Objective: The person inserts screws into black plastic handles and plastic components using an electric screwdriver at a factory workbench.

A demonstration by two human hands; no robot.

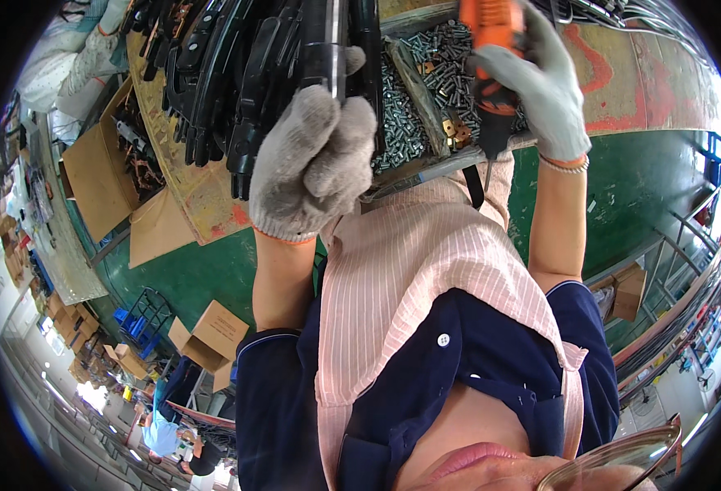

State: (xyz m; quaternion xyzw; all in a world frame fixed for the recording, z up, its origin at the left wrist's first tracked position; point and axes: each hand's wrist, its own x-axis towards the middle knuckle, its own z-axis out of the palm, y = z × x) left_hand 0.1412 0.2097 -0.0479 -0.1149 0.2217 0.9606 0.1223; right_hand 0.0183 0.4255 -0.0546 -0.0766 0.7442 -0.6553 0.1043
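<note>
My left hand [315,164], in a grey knit glove, is closed around the near end of a long black metal part [321,53] with a shiny strip along it. A grey fingertip shows past the part's right side. In a pale glove, my right hand [544,90] grips an orange and black power screwdriver [495,49], whose thin bit points down toward my apron. The tool hangs over the right side of a tray [413,169] of small bolts [446,61]. Several copper-coloured plates [457,132] lie among the bolts. The screwdriver's top is cut off by the frame.
Several black metal parts [209,65] are heaped on the worn workbench [184,192] at left. An open carton [98,176] of dark parts stands beside it. Cables [647,24] lie at the far right. Another carton [213,335] sits on the green floor, and people [164,430] are farther back.
</note>
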